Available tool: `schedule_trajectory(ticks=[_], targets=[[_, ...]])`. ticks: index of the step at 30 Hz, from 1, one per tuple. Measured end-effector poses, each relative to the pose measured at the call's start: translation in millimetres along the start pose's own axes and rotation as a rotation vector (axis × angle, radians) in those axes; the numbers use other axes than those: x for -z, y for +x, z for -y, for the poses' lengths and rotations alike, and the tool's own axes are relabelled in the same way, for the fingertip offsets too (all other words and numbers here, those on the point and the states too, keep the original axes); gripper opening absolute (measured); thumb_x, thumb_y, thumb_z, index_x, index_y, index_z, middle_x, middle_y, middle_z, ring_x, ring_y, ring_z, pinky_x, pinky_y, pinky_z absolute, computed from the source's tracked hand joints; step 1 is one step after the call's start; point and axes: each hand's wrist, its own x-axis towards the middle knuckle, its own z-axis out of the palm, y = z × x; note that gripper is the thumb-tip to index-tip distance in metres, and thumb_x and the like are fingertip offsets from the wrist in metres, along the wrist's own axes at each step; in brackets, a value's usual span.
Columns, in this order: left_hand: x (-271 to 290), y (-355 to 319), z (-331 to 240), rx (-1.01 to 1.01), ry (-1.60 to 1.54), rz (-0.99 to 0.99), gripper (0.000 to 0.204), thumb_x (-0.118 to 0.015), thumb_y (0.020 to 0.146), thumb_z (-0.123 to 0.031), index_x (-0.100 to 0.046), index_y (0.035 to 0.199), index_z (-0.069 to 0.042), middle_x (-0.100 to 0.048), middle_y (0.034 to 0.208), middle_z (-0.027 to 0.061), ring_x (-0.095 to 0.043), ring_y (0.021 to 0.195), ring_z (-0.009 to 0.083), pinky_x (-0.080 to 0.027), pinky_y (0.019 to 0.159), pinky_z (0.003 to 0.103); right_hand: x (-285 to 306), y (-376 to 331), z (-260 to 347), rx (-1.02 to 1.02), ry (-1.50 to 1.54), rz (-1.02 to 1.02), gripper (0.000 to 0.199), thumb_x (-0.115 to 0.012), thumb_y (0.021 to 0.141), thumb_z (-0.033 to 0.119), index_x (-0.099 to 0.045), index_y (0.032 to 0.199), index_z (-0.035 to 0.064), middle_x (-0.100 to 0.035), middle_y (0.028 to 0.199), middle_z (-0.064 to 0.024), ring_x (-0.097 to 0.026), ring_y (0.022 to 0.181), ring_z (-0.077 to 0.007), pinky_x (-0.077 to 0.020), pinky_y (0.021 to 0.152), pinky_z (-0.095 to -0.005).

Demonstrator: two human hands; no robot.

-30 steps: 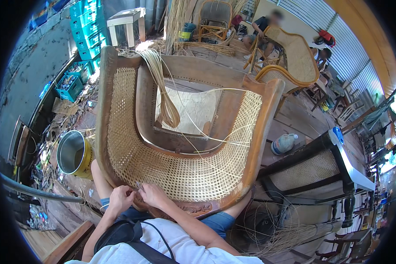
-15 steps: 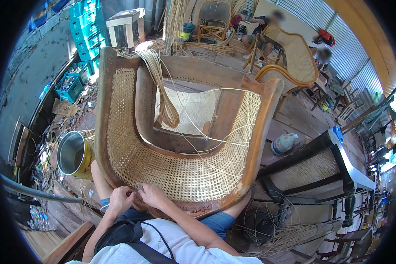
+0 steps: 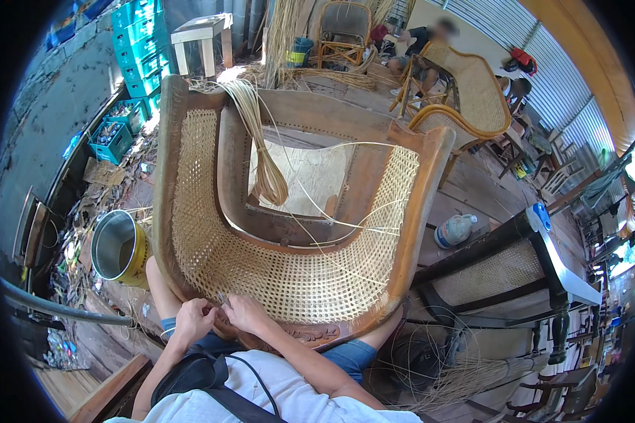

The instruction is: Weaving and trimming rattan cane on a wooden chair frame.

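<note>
A wooden chair frame (image 3: pixel 425 204) with a curved back of woven cane (image 3: pixel 317 285) rests across my lap, its carved edge toward me. At that near edge, left of the middle, both hands work close together. My left hand (image 3: pixel 192 321) is closed in a pinch, its fingertips hiding whatever they hold. My right hand (image 3: pixel 247 315) is also closed, with a small thin greyish thing at its fingertips that I cannot make out. Loose cane strands (image 3: pixel 374 229) trail from the weave on the right side. A tied bundle of cane strips (image 3: pixel 269 180) hangs over the frame's far rail.
A yellow metal bucket (image 3: pixel 137 257) stands at my left, with teal crates (image 3: pixel 111 141) beyond. To the right are a plastic jug (image 3: pixel 456 230), a dark chair with cane panel (image 3: pixel 497 275) and scattered cane strands (image 3: pixel 458 388). A person (image 3: pixel 420 53) sits behind a rattan chair (image 3: pixel 487 106).
My hands and the chair frame stay almost where they were. In the background, the seated person's arm and another person's head at the right have shifted slightly.
</note>
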Motion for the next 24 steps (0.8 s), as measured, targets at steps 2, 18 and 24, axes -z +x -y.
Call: schedule_trajectory(ticks=[2, 18, 24], targets=[[1.2, -0.4, -2.0, -0.004, -0.002, -0.003, 0.022, -0.068, 0.079, -0.022, -0.072, 0.081, -0.001, -0.068, 0.077, 0.0198, -0.068, 0.076, 0.0360, -0.054, 0.070, 0.042, 0.1, 0.2, -0.5, -0.001, -0.003, 0.001, 0.030, -0.056, 0.091, 0.026, -0.059, 0.092, -0.0036, -0.065, 0.086, -0.0288, -0.063, 0.084, -0.0468, -0.0495, 0.075, -0.0545], [-0.9, 0.0, 3.2, -0.018, -0.005, -0.020, 0.020, -0.068, 0.078, -0.021, -0.072, 0.080, -0.001, -0.068, 0.075, 0.0188, -0.068, 0.074, 0.0346, -0.054, 0.068, 0.041, 3.0, 1.1, 3.7, 0.000, -0.023, 0.016, 0.032, -0.056, 0.092, 0.029, -0.059, 0.095, -0.0032, -0.065, 0.086, -0.0288, -0.063, 0.084, -0.0469, -0.0495, 0.075, -0.0543], [1.8, 0.1, -4.6, -0.007, -0.029, -0.008, 0.018, -0.065, 0.079, -0.018, -0.073, 0.085, -0.002, -0.069, 0.076, 0.0171, -0.068, 0.073, 0.0329, -0.054, 0.068, 0.038, -1.4, 2.3, -1.5, 0.017, -0.018, -0.005, 0.032, -0.056, 0.092, 0.029, -0.059, 0.093, -0.0031, -0.065, 0.087, -0.0288, -0.063, 0.084, -0.0466, -0.0497, 0.076, -0.0542]])
